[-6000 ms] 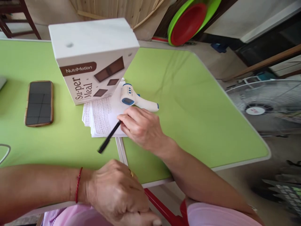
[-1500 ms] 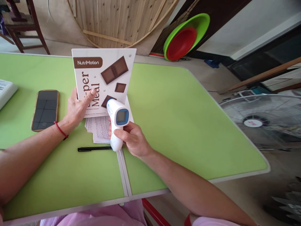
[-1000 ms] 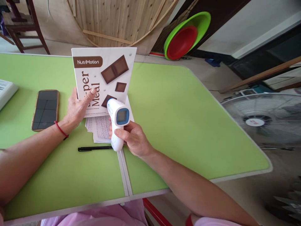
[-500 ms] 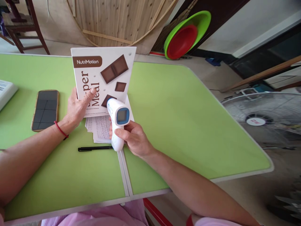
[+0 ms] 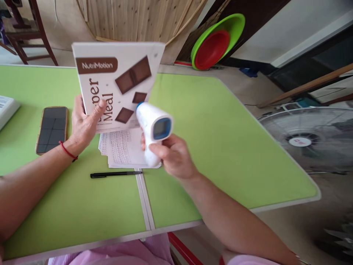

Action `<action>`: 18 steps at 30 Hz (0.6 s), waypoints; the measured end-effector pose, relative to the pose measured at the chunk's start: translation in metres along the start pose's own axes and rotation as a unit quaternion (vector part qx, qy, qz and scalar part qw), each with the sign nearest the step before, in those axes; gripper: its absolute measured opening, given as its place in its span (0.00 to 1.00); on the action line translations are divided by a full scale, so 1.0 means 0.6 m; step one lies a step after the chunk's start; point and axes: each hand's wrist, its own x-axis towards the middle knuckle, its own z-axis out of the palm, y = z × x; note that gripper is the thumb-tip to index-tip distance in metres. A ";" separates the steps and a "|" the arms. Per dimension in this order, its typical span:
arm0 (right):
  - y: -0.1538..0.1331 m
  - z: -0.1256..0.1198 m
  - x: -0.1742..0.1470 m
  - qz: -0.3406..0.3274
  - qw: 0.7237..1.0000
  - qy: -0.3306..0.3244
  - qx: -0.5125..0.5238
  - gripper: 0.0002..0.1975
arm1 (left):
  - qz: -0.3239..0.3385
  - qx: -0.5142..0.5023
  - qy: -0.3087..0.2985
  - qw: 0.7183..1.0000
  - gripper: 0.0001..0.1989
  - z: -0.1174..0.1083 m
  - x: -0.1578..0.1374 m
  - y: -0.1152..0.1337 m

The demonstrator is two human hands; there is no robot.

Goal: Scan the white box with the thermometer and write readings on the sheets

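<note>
My left hand (image 5: 86, 123) grips the lower left edge of a white NutriMotion box (image 5: 106, 86), thumb on its front and the other fingers behind. The box is raised above the table, its face with brown chocolate pictures turned toward me. In my right hand (image 5: 176, 156) is a white infrared thermometer (image 5: 154, 127), held by its handle. Its blue-framed screen faces me, and its blue tip points at the lower right of the box. Below the box lie handwritten sheets of paper (image 5: 121, 152), partly covered. A black pen (image 5: 116, 174) rests just in front of them.
A smartphone (image 5: 52, 129) lies left of my left hand on the green table (image 5: 226, 147). At the far left edge is part of a white object (image 5: 7, 110). A fan (image 5: 300, 140) stands beyond the right edge; green and red basins (image 5: 212, 49) lean at the back.
The box has come up and nearer to me, looking larger. My right hand has shifted the thermometer rightward and slightly up, uncovering more of the papers and the pen.
</note>
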 end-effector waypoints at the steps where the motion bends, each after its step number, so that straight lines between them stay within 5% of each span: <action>1: 0.001 -0.016 0.005 -0.049 0.996 0.041 -0.056 0.11 | 0.041 -0.006 -0.003 0.999 0.26 -0.001 0.002 0.001; 4: 0.014 -0.067 0.026 -0.183 0.938 0.135 -0.261 0.13 | 0.100 -0.012 -0.010 0.995 0.24 -0.006 0.011 -0.004; 10: 0.065 -0.118 0.061 -0.152 0.841 0.061 -0.515 0.24 | 0.069 -0.050 -0.024 0.996 0.23 -0.018 0.025 -0.027; 18: 0.106 -0.121 0.064 -0.128 0.822 -0.008 -0.554 0.23 | 0.056 -0.051 -0.032 0.997 0.18 -0.023 0.035 -0.025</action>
